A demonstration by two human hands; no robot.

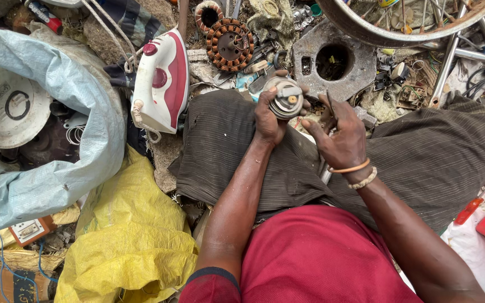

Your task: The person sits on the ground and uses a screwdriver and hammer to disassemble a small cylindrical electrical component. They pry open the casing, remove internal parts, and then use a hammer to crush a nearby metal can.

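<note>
1. A pale blue sack [57, 168] fills the left of the frame; a yellow bag [130, 235] lies below it.
2. A red-and-white iron [161, 84] sits upper left of the hands.
3. A copper-wound stator [229, 45] lies above them.
4. The left hand [268, 120] grips a small round metal part [286, 98] at upper centre.
5. The right hand [341, 137], just beside the part, pinches a thin tool [330, 106].

dull metal motor part [286, 97], glossy plastic iron [161, 81], matt striped cloth [220, 146]

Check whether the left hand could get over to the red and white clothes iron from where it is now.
Probably not right away: the left hand is wrapped around a round metal motor part. The clothes iron lies uncovered on the ground nearby on that side, with nothing between them.
</note>
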